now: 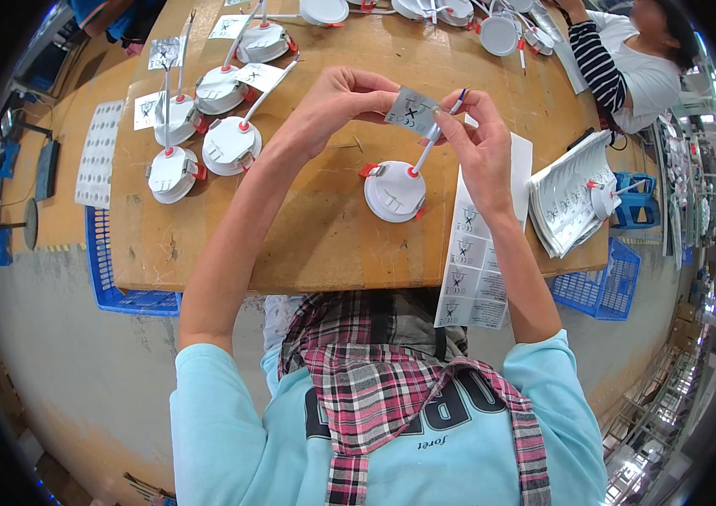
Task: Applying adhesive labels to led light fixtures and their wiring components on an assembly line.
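Over the table's middle, my left hand point(343, 108) pinches the left end of a small silver-grey printed label point(409, 111). My right hand point(480, 148) is closed at the label's other end, its thumb on that edge, with a white cable point(429, 149) passing between its fingers. That cable rises from a round white recessed downlight point(395, 192) with red-tipped clips, which lies on the table below my hands. The label is against the upper part of the cable; whether it sticks there I cannot tell. A long sheet of labels point(465, 278) lies under my right forearm and hangs over the table's front edge.
Several labelled downlights point(231, 145) stand at the left, more point(500, 35) at the far side. A stack of printed sheets point(573, 194) carries a small white part point(603, 200) at right. Blue crates point(602, 282) flank the table point(290, 253). A co-worker point(640, 63) sits far right.
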Motion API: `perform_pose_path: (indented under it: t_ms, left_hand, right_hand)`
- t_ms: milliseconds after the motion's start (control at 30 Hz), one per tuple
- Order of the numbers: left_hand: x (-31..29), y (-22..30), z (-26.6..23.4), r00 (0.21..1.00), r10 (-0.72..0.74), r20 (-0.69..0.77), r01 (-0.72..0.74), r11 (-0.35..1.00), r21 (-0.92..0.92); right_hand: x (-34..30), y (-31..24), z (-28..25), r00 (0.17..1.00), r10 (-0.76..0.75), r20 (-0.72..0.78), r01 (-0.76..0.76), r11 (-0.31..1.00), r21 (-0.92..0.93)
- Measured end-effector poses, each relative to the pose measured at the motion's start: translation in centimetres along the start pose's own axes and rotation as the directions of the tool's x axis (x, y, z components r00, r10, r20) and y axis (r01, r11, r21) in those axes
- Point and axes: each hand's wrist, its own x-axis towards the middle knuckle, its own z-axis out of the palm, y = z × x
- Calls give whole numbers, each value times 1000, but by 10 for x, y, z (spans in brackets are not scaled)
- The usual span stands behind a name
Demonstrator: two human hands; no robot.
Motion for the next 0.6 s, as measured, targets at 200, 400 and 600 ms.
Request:
perform_pose_path:
  t_ms: [200, 400, 600]
  left_hand:
    - [1, -2, 0, 999, -47, -16, 46, 998, -42]
    - [2, -2, 0, 999, -40, -11, 40, 998, -40]
    - [-1, 8, 0, 1000, -12, -2, 12, 997, 71]
  right_hand:
    - [0, 2, 0, 1000, -14, -21, 14, 1000, -7]
    - [0, 1, 0, 999, -11, -37, 10, 999, -35]
    - [0, 1, 0, 999, -22, -39, 20, 998, -53]
